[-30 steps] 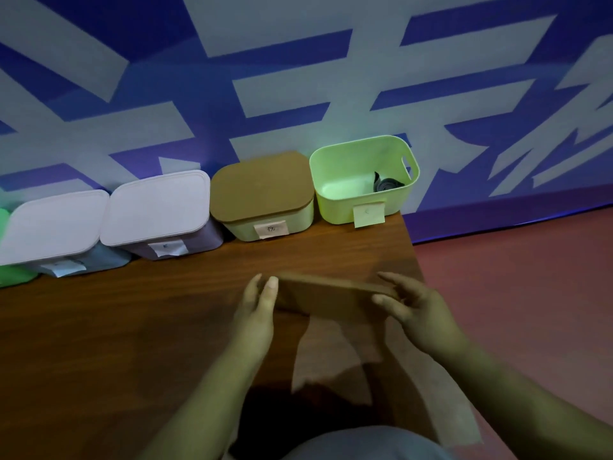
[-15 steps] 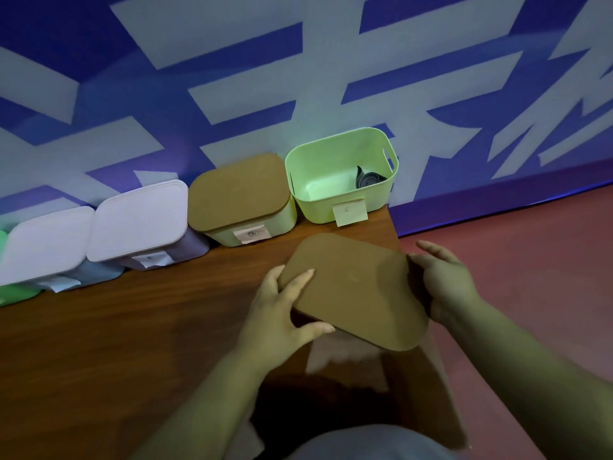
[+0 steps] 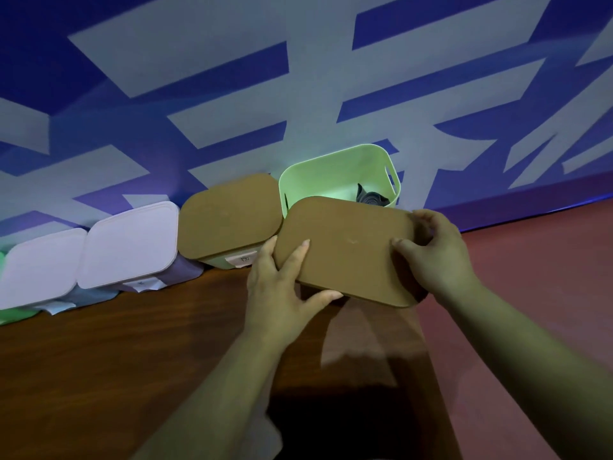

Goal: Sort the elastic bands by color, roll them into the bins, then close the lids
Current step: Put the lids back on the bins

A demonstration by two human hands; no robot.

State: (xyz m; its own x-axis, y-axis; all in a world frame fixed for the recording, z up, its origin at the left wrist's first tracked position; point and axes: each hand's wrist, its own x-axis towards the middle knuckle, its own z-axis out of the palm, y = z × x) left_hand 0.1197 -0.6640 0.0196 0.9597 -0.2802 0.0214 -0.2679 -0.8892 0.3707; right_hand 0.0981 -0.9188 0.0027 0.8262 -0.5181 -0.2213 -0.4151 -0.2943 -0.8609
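Head view: both hands hold a brown lid [image 3: 348, 250] above the far right part of the wooden table [image 3: 116, 360]. It is tilted, and its far edge covers the front rim of the open green bin [image 3: 331, 171]. Whether lid and rim touch cannot be told. The left hand [image 3: 282, 287] pinches the lid's left end, with fingers lying on top and the thumb under the near edge. The right hand [image 3: 438, 254] grips the right end – thumb on top, fingers curled round the rim.

The open bin stands at the table's back right corner, against the blue-and-white wall [image 3: 232, 94]. The table's right edge runs beneath the lid and the right forearm, and beyond it lies red floor [image 3: 530, 277]. To the left of the hands the tabletop lies bare up to the row of bins.

Counted: four bins in a row along the wall, plus a green sliver [image 3: 13, 315] at the left border that may be a fifth. One is open; the brown-lidded bin [image 3: 229, 215] touches its left side; then come two pale-lidded bins [image 3: 132, 244] – side by side. Two brown lids and two pale ones. One dark rolled band [image 3: 371, 198] lies inside the open bin.
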